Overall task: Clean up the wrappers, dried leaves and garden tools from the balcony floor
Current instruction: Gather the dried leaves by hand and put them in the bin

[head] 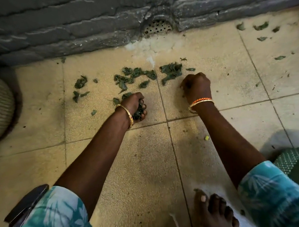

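The left hand [134, 104] was curled around a clump of dark green dried leaves [139, 110], low over the beige tiled floor [142, 170]. The right hand [196, 86] was fisted with knuckles up, touching the floor; whether it held anything could not be told. More scattered dried leaves [137, 75] lay just beyond both hands, toward the floor's far edge below the grey stone wall [60, 21] and its perforated drain cover [157, 26].

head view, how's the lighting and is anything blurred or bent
Head view: warm, dim light; the person's shadow darkens the tiles near the bottom. Wide-angle lens bends the grey wall and tile lines. Sleeves at the bottom edges look soft; the dried leaves and the left hand holding some are fairly sharp.
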Tool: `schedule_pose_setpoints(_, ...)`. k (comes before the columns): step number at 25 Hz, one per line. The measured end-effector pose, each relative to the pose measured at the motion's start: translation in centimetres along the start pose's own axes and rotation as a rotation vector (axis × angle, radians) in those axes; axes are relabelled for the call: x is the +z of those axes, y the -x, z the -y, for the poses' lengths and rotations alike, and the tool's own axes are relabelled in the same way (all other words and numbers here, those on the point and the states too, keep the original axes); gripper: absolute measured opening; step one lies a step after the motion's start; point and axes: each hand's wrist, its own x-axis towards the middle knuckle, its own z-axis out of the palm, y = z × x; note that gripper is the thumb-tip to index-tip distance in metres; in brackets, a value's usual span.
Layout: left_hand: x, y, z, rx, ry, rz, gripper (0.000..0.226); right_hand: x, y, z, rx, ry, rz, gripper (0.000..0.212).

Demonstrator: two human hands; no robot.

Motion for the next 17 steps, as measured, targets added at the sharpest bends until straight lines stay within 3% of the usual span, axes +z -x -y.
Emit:
schedule_pose_setpoints(5, 0.1, -0.6, 0.8, 0.042, 0.073, 0.022, 0.036, -0.3, -0.7, 0.8, 0.014, -0.083, -0.006, 0.019)
schedule_pose_setpoints(9, 0.4, 0.2, 1.1, 0.08, 0.102, 0.051, 0.034, -2.1, 0.1, 1.4, 0.367, -0.863, 0.195, 0.014)
schedule_pose_setpoints(11, 1.0, 1.2, 1.5, 0.068, 0.117, 0.096, 0.035, -2.8, 1.3, 2.5, 0.429, -1.079, 0.332, 0.014)
schedule_pose_setpoints(14, 1.9, 2.4, 2.3, 0.063, 0.118, 0.104, 0.03, -2.7, 4.8, 4.7, 0.252, -0.858, 0.458, 0.006)
schedule_pose_setpoints(17, 1.9, 3.6, 2.6, 0.053, 0.037, 0.01, 0.025, -2.0, 7.4, 6.1, -0.069, -0.414, 0.328, 0.013)
